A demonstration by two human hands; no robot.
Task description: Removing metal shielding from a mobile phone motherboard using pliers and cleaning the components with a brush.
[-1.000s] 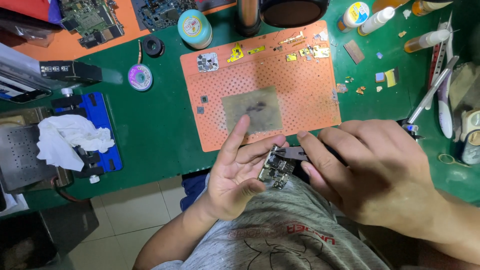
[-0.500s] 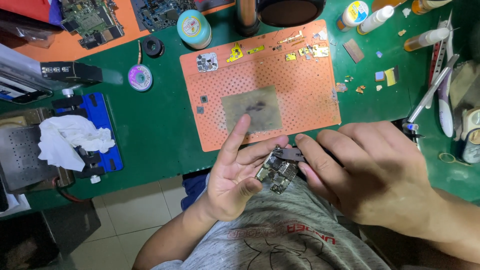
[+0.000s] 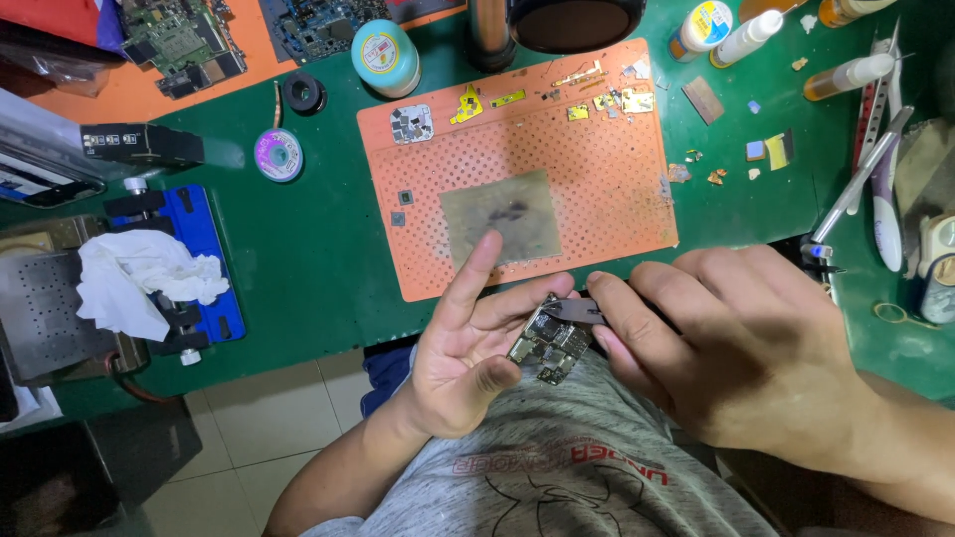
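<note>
The small circuit board (image 3: pixel 549 345) sat low in the view, a little past centre toward five o'clock, over the person's lap and just off the near edge of the green bench mat (image 3: pixel 308 249). It was a short, irregular piece, crowded with silvery metal shield cans and dark chips, with a few gold-toned spots at its lower end; finer detail was too small to tell. It lay tilted across the fingers of the left hand (image 3: pixel 468 348), which was palm up, index finger pointing toward twelve o'clock and thumb curled in at the board's lower corner, so the board was cradled between thumb and fingers rather than squeezed flat.

The right hand (image 3: pixel 736 358) came in from three o'clock, back of the hand to the camera. Its thumb and forefinger pinched a thin dark metal tool (image 3: pixel 575 310), whose flat tip touched the board's upper edge at about one o'clock of the board. Whether that tool was a blade or tweezers could not be told.

At twelve o'clock from the hands lay an orange perforated work mat (image 3: pixel 617 189) bearing a grey scorched square patch (image 3: pixel 500 216) and small metal parts along its far edge. At nine o'clock a crumpled white tissue (image 3: pixel 139 278) rested on a blue holder (image 3: pixel 204 249). At two o'clock, near the mat's right side, lay tweezers (image 3: pixel 860 174) and small bottles (image 3: pixel 846 75).
</note>
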